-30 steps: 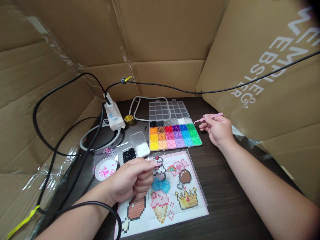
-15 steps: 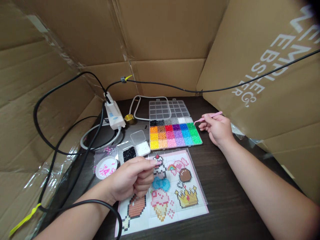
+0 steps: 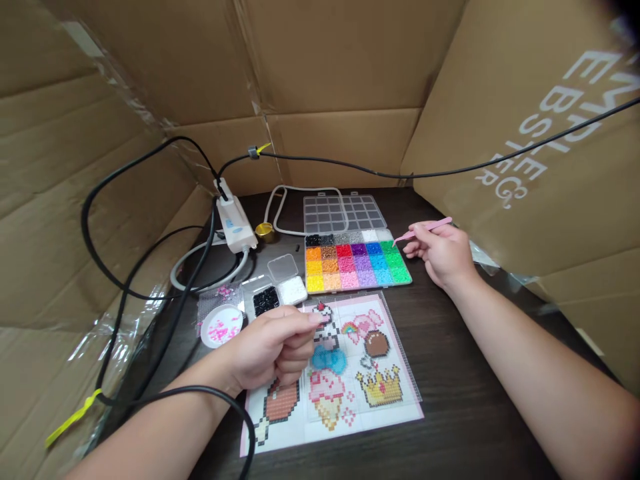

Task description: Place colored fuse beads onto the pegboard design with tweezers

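My right hand (image 3: 445, 252) pinches pink tweezers (image 3: 437, 225) between thumb and fingers. Their tip is at the dark green beads in the upper right of a bead box (image 3: 360, 288), whose compartments hold beads sorted by colour. Closed in a loose fist, my left hand (image 3: 280, 347) hovers over the left part of a pattern sheet (image 3: 370, 427). The inside of that fist is hidden. The sheet shows pixel pictures, among them a crown, an ice cream cone and a blue bow, with a clear pegboard (image 3: 407, 363) over part of it.
Left of the sheet are a white dish (image 3: 221, 327) of pink beads and small cases of black beads (image 3: 265, 301) and white beads (image 3: 293, 291). A power strip (image 3: 237, 223) stands behind. Black cables (image 3: 95, 313) loop at left, one across my left forearm. Cardboard walls (image 3: 340, 60) surround the table.
The view has shifted slightly, so everything sits a little further right and higher. Both hands keep nearly the same pose, and the tweezers stay at the green beads.
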Motion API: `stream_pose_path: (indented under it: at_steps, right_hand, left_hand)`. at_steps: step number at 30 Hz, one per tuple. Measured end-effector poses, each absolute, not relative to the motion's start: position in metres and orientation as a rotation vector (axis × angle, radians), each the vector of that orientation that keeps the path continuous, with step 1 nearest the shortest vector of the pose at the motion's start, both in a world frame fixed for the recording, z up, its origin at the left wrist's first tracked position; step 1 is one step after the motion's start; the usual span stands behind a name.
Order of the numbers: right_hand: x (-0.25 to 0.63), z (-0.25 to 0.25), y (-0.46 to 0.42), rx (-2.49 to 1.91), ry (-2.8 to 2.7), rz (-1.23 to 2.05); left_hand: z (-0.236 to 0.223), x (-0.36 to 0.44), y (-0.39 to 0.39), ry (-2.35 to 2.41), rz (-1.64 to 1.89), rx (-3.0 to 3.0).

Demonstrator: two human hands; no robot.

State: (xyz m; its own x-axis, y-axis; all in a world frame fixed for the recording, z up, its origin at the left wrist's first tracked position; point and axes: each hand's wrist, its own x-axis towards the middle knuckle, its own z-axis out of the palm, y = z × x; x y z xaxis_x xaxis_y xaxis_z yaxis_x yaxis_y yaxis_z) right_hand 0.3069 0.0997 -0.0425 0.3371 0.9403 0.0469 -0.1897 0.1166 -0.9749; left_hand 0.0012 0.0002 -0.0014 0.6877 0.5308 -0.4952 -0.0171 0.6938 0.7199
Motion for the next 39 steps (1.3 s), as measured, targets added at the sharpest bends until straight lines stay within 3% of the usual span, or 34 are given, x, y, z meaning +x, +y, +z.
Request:
stream_pose_path:
  at_steps: [39]
  right_hand:
    - [0.298,-0.036,0.091,-1.261,-0.939,0.794]
  left_hand:
    - [0.002,0.008,-0.003,0.779,0.396,0.782]
